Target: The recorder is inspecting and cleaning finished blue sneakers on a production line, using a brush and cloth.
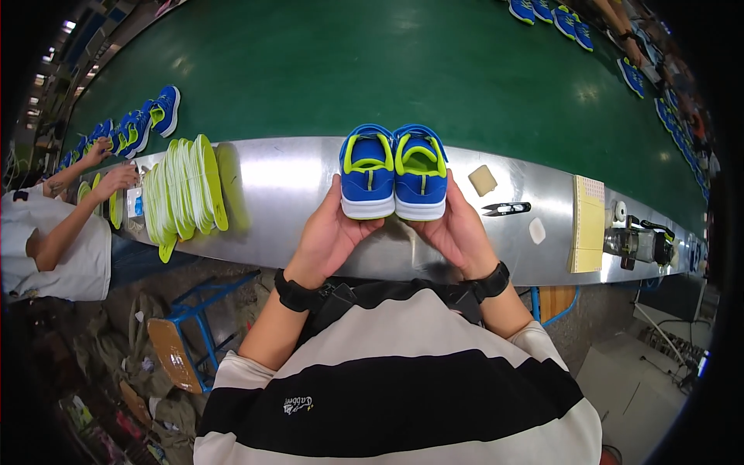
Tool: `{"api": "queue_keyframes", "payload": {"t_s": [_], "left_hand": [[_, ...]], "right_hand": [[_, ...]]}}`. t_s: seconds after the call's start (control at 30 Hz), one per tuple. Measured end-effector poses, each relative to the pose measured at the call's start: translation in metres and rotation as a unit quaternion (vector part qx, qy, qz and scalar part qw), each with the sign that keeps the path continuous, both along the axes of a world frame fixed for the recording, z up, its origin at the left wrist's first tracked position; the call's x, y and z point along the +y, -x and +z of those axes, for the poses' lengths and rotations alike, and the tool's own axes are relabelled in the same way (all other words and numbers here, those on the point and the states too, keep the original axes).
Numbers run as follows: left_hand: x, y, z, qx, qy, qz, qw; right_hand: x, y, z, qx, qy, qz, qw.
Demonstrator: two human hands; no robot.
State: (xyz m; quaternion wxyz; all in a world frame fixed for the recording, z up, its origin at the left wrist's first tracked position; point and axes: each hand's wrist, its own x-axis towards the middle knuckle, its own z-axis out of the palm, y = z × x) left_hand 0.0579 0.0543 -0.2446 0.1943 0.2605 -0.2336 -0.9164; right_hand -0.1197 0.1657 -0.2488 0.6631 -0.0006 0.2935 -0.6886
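- Head view shows two blue shoes with lime lining and white soles, side by side and upright, heels toward the person, in front of the metal strip (287, 178) of the table.
- One left hand (329, 244) grips the left-side shoe (368, 182), its fingers curled under the sole.
- One right hand (463, 236) grips the right-side shoe (421, 184) in the same manner. The two hands are apart from each other.
- One black band (298, 294) is on the left wrist, and one more (493, 283) on the right.
- To the right lie one beige square block (482, 180), one black thread snipper (508, 208) and one white rounded piece (537, 230).
- Further right are one yellow pad (587, 240), one white roll (620, 211) and one clear container (643, 245).
- To the left stands one bundle of lime and white insoles (182, 194); I cannot count its pieces.
- At far left, two hands of a co-worker (54, 256) are near a row of blue shoes (164, 111).
- At upper right, four blue shoes (566, 22) are on the green surface (310, 70).
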Motion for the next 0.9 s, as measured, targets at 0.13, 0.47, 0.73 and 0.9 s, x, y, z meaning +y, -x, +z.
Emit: {"api": "queue_keyframes", "payload": {"t_s": [0.13, 0.47, 0.73, 0.9], "left_hand": [[0.000, 0.007, 0.015, -0.060, 0.035, 0.023, 0.997], [-0.009, -0.040, -0.055, -0.328, 0.494, 0.014, 0.805], [-0.008, -0.049, -0.055, -0.309, 0.481, 0.058, 0.819], [-0.009, -0.047, -0.067, -0.266, 0.340, 0.129, 0.893]], "right_hand": [[-0.004, 0.001, 0.001, 0.000, 0.014, -0.021, 1.000], [0.011, 0.039, -0.008, 0.739, -0.040, -0.009, 0.672], [-0.049, 0.004, 0.048, 0.892, 0.334, 0.183, 0.243], [-0.090, 0.011, 0.041, 0.923, 0.326, 0.161, 0.125]]}}
